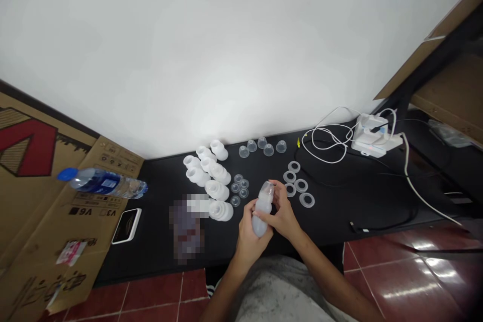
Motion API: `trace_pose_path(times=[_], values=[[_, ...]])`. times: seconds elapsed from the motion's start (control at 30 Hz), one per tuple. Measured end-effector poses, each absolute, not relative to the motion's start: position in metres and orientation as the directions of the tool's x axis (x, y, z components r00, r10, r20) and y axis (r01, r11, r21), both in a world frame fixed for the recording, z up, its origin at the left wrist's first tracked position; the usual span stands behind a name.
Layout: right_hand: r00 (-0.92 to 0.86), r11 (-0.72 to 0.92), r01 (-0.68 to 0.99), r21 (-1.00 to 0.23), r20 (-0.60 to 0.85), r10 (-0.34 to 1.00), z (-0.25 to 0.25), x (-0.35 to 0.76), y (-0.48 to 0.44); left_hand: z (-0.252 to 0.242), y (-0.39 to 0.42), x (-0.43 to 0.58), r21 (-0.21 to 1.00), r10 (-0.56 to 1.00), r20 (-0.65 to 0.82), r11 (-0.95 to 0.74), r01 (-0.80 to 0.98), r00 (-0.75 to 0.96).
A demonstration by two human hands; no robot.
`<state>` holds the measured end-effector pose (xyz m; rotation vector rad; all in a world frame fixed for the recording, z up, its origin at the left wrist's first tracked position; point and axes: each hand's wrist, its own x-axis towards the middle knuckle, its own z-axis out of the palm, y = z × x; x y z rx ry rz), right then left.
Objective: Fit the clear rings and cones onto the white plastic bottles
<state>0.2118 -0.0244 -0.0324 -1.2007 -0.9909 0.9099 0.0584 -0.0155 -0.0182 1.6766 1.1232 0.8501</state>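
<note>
Fingers (274, 197) of both hands curled closely around a frosted bottle (261, 210), pressed together rather than spread, and held it slightly tilted over the lower middle of a black table (362, 201). The left hand (249, 231) wrapped the bottle's lower half. The right hand (282, 215) closed around its upper half, just below a clear cup (267, 190) at the bottle's top.

Just left of the hands, small clear caps (239, 185) lay in a loose cluster, and beyond them white funnels (215, 173) stood or lay in a group toward the middle of the frame. A blurred patch (186, 226) hid whatever lay at their lower left. Above the hands, clear cups (262, 147) stood in a short row near the wall (241, 50). To the right, translucent rings (296, 186) lay flat on the table.

Farther right, a white pump (372, 136) sat with a tangle of white cable (324, 143) beside it. Flattened cardboard (49, 196) covered the left of the frame, with a water bottle (101, 183) lying on it and a phone (126, 226) at the table's edge beside it. Red tiles (407, 282) filled the lower right corner.
</note>
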Motion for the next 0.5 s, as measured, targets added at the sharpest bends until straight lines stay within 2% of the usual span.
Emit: trace_pose_path(times=[0.5], values=[[0.391, 0.162, 0.014, -0.987, 0.154, 0.907, -0.0359, 0.2088, -0.0316, -0.0158, -0.0136, 0.0557, 0.949, 0.928, 0.079, -0.182, 0.258, 0.363]])
